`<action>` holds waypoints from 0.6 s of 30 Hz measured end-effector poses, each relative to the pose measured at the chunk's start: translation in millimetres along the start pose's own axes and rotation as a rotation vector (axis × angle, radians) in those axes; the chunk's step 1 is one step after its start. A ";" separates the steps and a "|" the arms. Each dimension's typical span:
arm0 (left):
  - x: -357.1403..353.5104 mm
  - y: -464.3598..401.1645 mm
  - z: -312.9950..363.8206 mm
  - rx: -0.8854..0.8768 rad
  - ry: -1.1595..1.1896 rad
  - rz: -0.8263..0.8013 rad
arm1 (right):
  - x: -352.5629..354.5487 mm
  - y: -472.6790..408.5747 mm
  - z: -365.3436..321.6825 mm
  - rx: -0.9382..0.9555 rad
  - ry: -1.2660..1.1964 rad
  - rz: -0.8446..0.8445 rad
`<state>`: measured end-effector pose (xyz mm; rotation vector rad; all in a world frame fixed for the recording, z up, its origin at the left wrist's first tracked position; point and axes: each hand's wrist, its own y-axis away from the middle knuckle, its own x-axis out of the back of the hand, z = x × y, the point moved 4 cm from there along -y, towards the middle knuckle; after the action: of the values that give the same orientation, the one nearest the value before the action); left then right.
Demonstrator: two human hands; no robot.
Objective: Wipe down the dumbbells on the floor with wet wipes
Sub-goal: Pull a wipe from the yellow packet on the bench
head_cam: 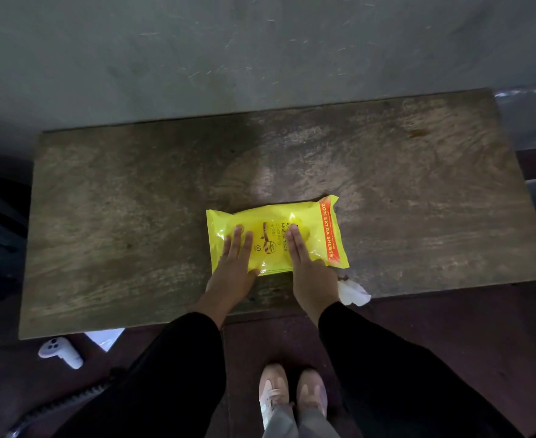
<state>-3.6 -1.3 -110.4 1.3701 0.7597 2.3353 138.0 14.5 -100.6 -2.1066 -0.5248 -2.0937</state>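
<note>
The scene was dim and murky, with corners falling off into near black. A pale patch of light lay on the table point(292, 181) just beyond the yellow wipes pack point(276, 237), whose glossy film threw small bright glints. Wide-angle distortion bowed the table's edges. Detail was soft and grainy throughout, and the dark sleeves point(386, 368) showed almost no texture.

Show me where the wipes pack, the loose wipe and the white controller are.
wipes pack point(277, 238): head view, on the yellow front between the two hands.
loose wipe point(353, 294): head view, on its crumpled white middle at the table edge.
controller point(61, 351): head view, on its white body on the floor.
</note>
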 end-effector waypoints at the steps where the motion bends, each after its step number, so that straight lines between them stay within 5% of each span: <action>1: -0.1 0.6 0.7 0.005 0.004 0.000 | -2.4 0.8 1.6 0.008 -0.028 0.010; 10: 10.6 -0.1 10.0 0.065 0.116 0.214 | 12.8 -18.7 19.6 -0.066 -0.163 0.090; 18: 13.4 -0.7 2.4 0.055 0.133 0.207 | 12.9 -18.8 35.2 -0.039 -0.176 0.048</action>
<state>-8.0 7.0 -100.5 1.3859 0.7571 2.6054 164.7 45.5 -91.8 -2.3157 -0.4514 -1.9201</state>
